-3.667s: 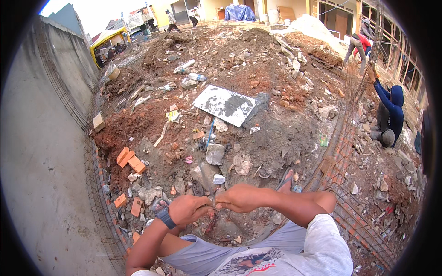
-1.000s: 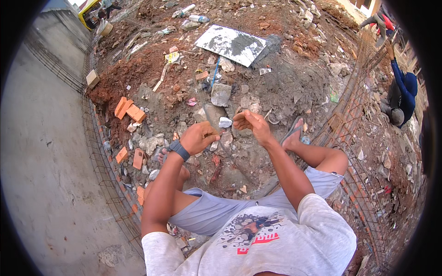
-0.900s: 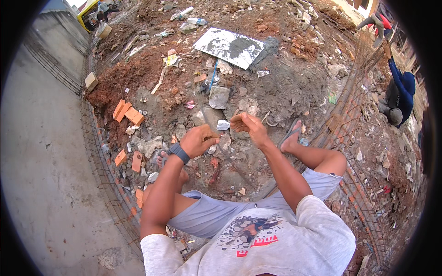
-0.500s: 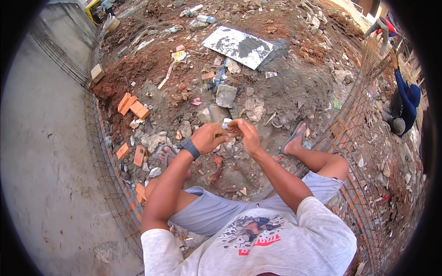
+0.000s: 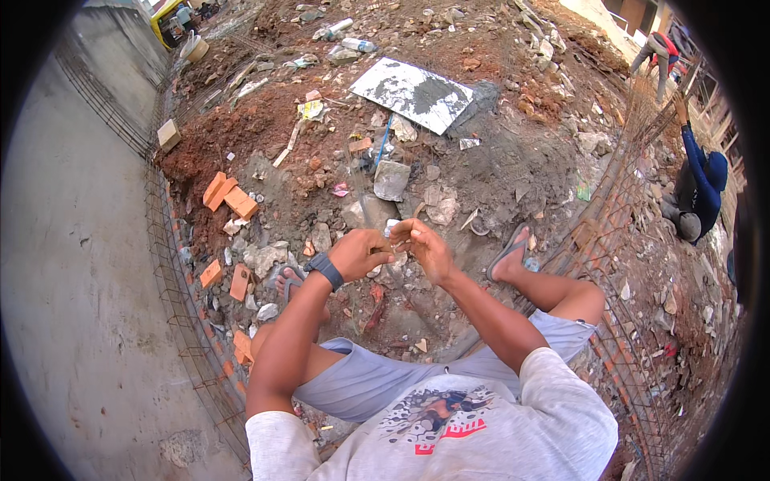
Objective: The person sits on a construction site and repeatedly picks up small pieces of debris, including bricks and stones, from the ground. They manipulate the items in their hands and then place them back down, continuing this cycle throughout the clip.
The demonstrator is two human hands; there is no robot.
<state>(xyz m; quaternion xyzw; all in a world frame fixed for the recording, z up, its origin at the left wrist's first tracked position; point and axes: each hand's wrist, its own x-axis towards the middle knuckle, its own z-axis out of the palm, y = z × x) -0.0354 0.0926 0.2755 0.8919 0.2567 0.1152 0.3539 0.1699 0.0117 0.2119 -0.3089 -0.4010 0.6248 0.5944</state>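
Observation:
My left hand (image 5: 361,255), with a dark watch (image 5: 325,271) on its wrist, is held out over the rubble with its fingers pinched together. Close beside it, my right hand (image 5: 425,248) has its fingers curled in toward the left fingertips. A small white piece (image 5: 391,228) shows at the right fingertips; I cannot tell if it is held or lies on the ground behind. Anything between the fingers is too small to make out. A thin, blurred dark line, like a wire or rod, passes behind the hands.
Orange bricks (image 5: 241,203) and a grey stone block (image 5: 391,180) lie in the rubble. Beyond is a white board (image 5: 413,94) smeared with mortar. A concrete wall (image 5: 80,264) stands left; rebar cages (image 5: 609,208) run along both sides. A person in blue (image 5: 702,184) crouches at right.
The view has tilted slightly, so the ground and both hands sit a little lower in the picture. The hands stay close together, with the fingers shifting only slightly.

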